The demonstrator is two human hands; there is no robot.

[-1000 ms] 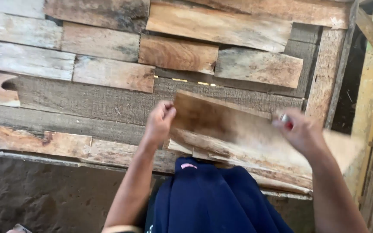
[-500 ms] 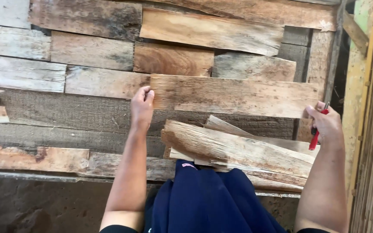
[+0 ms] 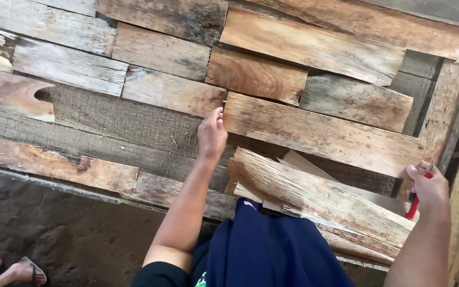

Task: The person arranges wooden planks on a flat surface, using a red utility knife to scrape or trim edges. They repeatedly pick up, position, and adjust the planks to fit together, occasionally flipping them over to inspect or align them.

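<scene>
Plank (image 3: 322, 133) of pale brown, rough-sawn wood is held flat against a surface of patchwork boards (image 3: 160, 90), lying nearly level with a slight downward slope to the right; its grain is streaked and its edges are ragged. Its left end is gripped by the left hand (image 3: 212, 135), the fingers curled over the corner. Its right end is steadied by the right hand (image 3: 426, 186), which is partly closed around a red pencil (image 3: 414, 204) while the thumb is pressed toward the wood. Just below the plank, a stack of split offcuts (image 3: 320, 196) is rested across the lap, above dark blue clothing (image 3: 272, 250). A sandalled foot (image 3: 25, 271) is seen on the earthen floor (image 3: 54, 228) at lower left.
</scene>
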